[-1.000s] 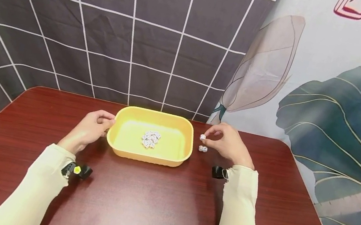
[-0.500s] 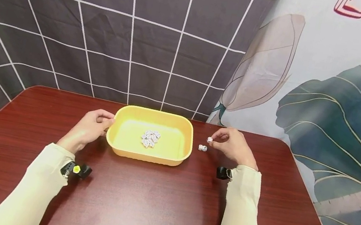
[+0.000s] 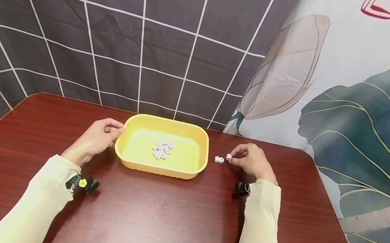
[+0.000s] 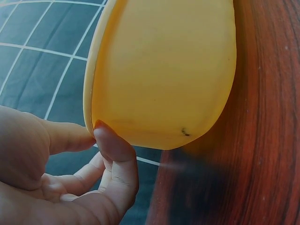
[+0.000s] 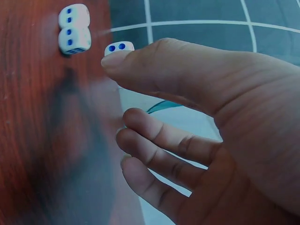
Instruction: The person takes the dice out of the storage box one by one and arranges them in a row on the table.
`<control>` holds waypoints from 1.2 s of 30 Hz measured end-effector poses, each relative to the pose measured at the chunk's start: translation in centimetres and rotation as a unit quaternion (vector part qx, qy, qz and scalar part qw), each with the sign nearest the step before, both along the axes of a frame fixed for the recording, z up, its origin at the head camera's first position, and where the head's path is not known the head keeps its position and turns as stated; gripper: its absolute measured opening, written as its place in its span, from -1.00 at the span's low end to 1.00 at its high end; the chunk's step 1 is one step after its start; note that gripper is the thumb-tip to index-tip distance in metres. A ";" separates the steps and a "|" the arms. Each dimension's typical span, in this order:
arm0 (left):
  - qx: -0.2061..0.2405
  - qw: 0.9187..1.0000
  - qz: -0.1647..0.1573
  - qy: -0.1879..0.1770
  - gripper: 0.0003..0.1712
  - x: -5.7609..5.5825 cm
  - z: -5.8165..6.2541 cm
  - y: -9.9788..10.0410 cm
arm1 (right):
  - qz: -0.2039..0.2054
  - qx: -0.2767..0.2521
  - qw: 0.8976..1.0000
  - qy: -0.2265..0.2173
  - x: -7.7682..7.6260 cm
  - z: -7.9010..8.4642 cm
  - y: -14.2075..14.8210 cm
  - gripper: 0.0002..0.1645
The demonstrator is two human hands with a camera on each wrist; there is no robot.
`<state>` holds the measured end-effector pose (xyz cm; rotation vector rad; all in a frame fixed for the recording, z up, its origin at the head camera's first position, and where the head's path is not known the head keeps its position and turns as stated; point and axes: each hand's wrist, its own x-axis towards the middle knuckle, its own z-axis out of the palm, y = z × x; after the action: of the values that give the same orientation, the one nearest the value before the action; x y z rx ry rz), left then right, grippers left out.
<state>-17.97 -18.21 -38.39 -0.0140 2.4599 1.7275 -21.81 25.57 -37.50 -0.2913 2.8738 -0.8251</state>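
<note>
My left hand [image 3: 99,137] pinches the left rim of a yellow plastic basin [image 3: 158,170] between thumb and finger, as the left wrist view shows from close by. Inside the basin lies a small heap of white dice [image 3: 162,149]. Right of it, my right hand [image 3: 252,162] pinches a single white die [image 3: 229,157] at its fingertips. In the right wrist view the thumb covers part of this die [image 5: 119,47], and two blue pips show. Two more dice [image 3: 219,159] sit side by side on the table between the basin and the held die, faces touching.
The dark red wooden table [image 3: 148,217] has its back edge just behind the basin. A dark cloth with a white grid [image 3: 116,35] hangs behind it, and a leaf-patterned curtain [image 3: 372,125] hangs at the right. Black straps [image 3: 242,188] sit at both wrists.
My right hand has carried its die to the right, past the pair, then lowered it toward their level. The left hand, basin and heap of dice stay in place.
</note>
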 end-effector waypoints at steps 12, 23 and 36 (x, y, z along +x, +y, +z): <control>0.015 1.000 -0.006 -0.001 -0.53 -0.2 -0.2 0.0 | -0.013 -0.003 1.000 -0.025 -0.1 -0.8 0.0 -0.91; 0.008 1.000 -0.001 -0.004 -0.53 -0.1 -0.1 -0.1 | -0.012 -0.005 0.999 -0.035 -0.3 -1.2 -0.5 -0.91; 0.004 1.000 -0.001 -0.003 -0.54 -0.1 -0.1 0.0 | -0.010 -0.014 0.999 -0.042 -0.2 -1.2 -0.4 -0.85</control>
<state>-18.05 -18.23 -38.48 -0.0168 2.4484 1.7344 -21.99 25.18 -38.66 -0.2265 2.7933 -0.8614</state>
